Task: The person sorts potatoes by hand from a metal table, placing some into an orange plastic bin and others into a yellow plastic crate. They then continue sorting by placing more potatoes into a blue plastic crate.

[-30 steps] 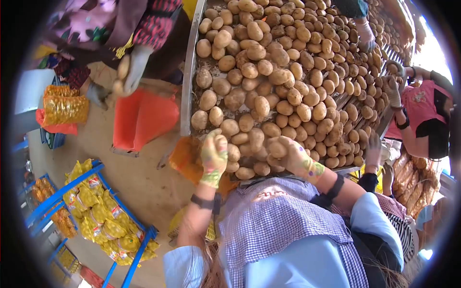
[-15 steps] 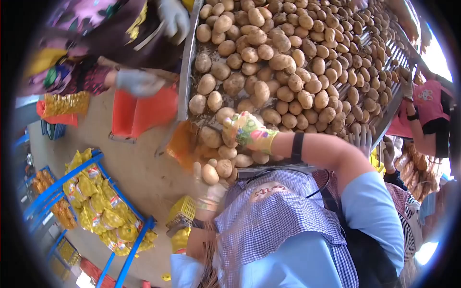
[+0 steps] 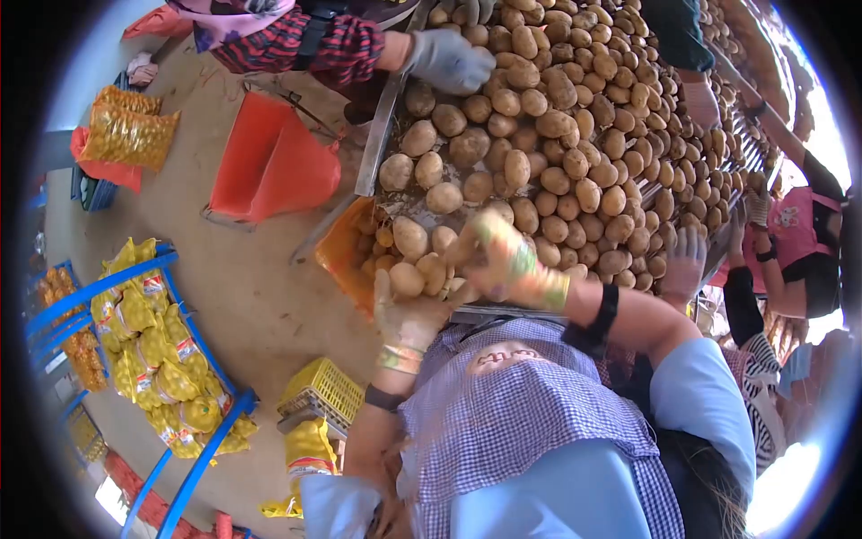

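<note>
My left hand, in a pale glove with a patterned cuff, is at the near left corner of the sorting table. Its fingers are apart, one pointing up beside a potato at the lip. My right hand, in a flowered glove, is over the near edge, slightly blurred. Its fingers are curled; a brown shape at them is too smeared to make out. Loose potatoes cover the table beyond both hands. At the corner hangs an orange mesh bag with potatoes inside, left of my left hand.
A co-worker's grey-gloved hand is on potatoes at the table's metal rim. Another person's hand is at my right. On the floor are a red sack, a yellow crate and a blue-framed cart of yellow bags.
My right hand has moved nearer to me and slightly right. My left hand has risen to the table's corner. The co-worker's gloved hand has moved from beside the table onto the potatoes.
</note>
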The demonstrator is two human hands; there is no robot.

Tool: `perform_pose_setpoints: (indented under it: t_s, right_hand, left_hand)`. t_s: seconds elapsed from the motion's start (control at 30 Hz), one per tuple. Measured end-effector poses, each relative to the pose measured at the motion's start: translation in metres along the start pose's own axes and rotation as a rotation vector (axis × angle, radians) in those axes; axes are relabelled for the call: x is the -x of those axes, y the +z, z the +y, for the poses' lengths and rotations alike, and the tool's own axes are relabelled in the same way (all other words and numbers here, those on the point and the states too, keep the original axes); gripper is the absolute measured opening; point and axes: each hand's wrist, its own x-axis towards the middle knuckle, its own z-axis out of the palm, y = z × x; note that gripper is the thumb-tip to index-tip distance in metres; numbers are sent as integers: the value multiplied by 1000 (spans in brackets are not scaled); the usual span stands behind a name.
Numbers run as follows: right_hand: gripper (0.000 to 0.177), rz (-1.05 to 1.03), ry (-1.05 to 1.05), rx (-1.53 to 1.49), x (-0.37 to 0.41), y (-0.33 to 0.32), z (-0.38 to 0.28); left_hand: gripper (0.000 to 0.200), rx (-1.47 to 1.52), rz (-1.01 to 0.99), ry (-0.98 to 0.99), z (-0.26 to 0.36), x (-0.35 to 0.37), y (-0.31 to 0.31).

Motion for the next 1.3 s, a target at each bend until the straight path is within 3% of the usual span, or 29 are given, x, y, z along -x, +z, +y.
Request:
perform_pose_setpoints:
  t_s: [0.03,0.07,0.13,0.2,0.27,0.3,0.33,0.4,0.43,0.5,0.53,0.6,0.67,0.73,0.8,0.87,0.9,0.93,1.0,1.07,1.1,1.2,1.23,1.27,1.3]
  right_hand:
    - [46,-113,-313,138,8,5,-12]
    - [41,-45,-398,84,28,37,0]
    - [32,-294,-526,-189,35,30,-43]
    - [29,-345,-478,-330,53,34,-24]
    - [37,30,-221,193,67,8,-15]
    - [49,88,-29,283,68,-10,-15]
    - [61,9,196,576,74,-22,-17]
    - [62,-184,231,720,92,-11,26]
    - [62,-174,234,727,93,-5,44]
    - [61,-20,16,474,94,2,67]
    - [61,-13,20,474,85,0,49]
    - [55,187,56,71,59,8,3]
    - [57,152,-131,221,41,26,-28]
    - [62,8,-341,263,18,43,-38]
    - [67,-28,-393,197,-2,56,-40]
    - [72,-163,-412,245,-37,58,-51]
    - [75,-118,-401,117,-50,73,-43]
    - [77,-164,-418,72,-69,77,-48]
    - [79,-165,-414,40,-102,91,-67]
    - [82,-26,-429,-5,-137,108,-78]
    - [82,10,-347,34,-150,107,-90]
    - [77,-111,-363,4,-163,83,-102]
    - [76,-119,-333,-45,-155,76,-102]
    - [76,-119,-326,-35,-142,71,-91]
    - [72,-116,-281,-39,-126,65,-74]
  left_hand:
    - [56,-106,-157,-69,2,-3,-6]
    - [56,-109,-158,-85,2,-3,-8]
    - [66,-24,25,-163,2,-1,-12]
    - [69,-193,34,-130,6,9,-20]
    - [66,123,-100,-255,6,25,-24]
    - [64,107,12,-267,9,31,-20]
    - [65,123,3,-257,12,30,-27]
    - [57,30,214,-164,10,28,-26]
    - [57,26,207,-173,8,26,-20]
    - [60,-178,138,-152,6,22,-9]
    - [60,-184,138,-158,5,19,-8]
    - [67,-129,71,-162,5,13,-5]
    - [71,-105,32,-163,11,9,-7]
    - [73,203,-246,-289,23,4,-10]
    - [67,213,-253,-313,38,4,-10]
    - [70,-304,-80,214,55,4,-19]
    - [71,-551,24,484,66,9,-19]
    - [71,85,-381,58,88,7,-6]
    - [69,-174,-210,214,134,2,3]
    - [65,-765,-265,613,229,-29,-60]
    - [65,-766,-269,610,251,-30,-31]
    - [68,-2320,337,808,297,-50,80]
    - [68,-2315,335,801,284,-48,114]
    - [57,-1304,587,824,264,-45,154]
    - [48,-295,699,699,250,-51,173]
